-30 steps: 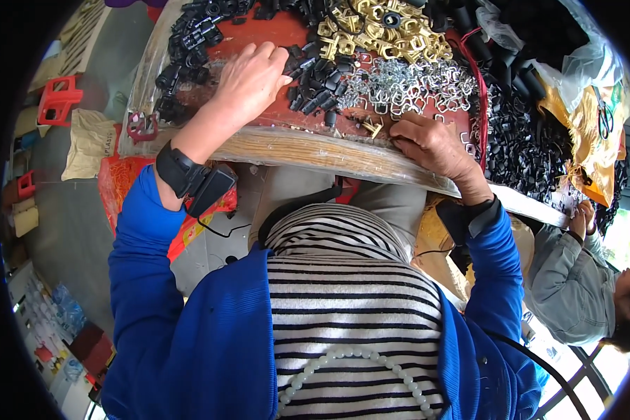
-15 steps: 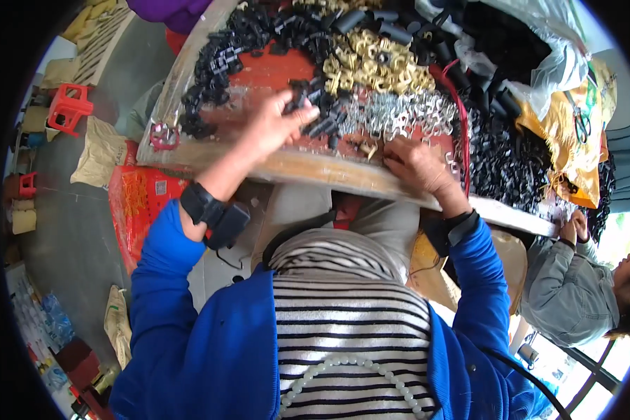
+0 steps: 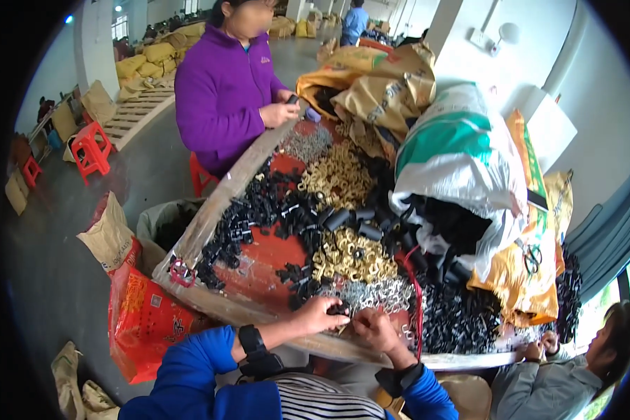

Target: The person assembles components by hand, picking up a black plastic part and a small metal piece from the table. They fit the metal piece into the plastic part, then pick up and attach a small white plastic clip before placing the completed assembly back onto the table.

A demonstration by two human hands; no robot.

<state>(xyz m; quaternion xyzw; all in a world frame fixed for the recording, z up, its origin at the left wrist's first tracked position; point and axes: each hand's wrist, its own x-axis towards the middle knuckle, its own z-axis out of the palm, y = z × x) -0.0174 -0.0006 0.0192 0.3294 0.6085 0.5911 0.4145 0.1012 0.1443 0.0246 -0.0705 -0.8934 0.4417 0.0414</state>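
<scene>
My left hand [image 3: 318, 316] is at the near edge of the worktable, its fingers pinched on a small black plastic part [image 3: 339, 309]. Close beside it, my right hand [image 3: 375, 329] is closed, fingers curled together; whatever they hold is hidden. Just beyond both hands lies a heap of silvery metal clips [image 3: 385, 295]. Behind that is a pile of brass-coloured, ring-like pieces [image 3: 353, 256]. Loose black plastic parts [image 3: 297, 280] lie to the left of these piles.
A white sack [image 3: 462, 185] spills black tubes at the right. A red cord [image 3: 418, 308] crosses the tabletop. Opposite stands a person in purple [image 3: 217, 91]; another in grey [image 3: 549, 388] works at the right. A red bag [image 3: 143, 315] is beside the table's left edge.
The view has tipped upward, showing the far side of the table. My left hand has come from the black parts over to my right hand, so the two are now nearly together.
</scene>
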